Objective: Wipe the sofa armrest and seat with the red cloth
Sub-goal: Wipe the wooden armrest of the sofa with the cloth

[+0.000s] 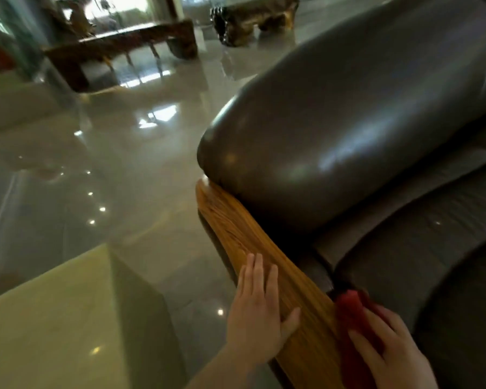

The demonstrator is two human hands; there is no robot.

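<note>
L hand (260, 313) spread flat on orange-brown wooden sofa armrest trim (267, 248). R hand (396, 352) presses crumpled red cloth (351, 315) at trim's inner edge, beside dark grey leather seat (421, 248).

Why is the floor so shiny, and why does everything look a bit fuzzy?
Head view: the polished floor mirrors window light and small ceiling lamps; the grey leather armrest cushion shows soft glare too; the whole picture is slightly blurred, the far wooden table most.

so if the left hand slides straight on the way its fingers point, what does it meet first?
Probably the leather armrest cushion. The left hand lies flat on the wooden rail, fingers pointing up along it; the rail looks bare until the cushion overhangs it.
</note>
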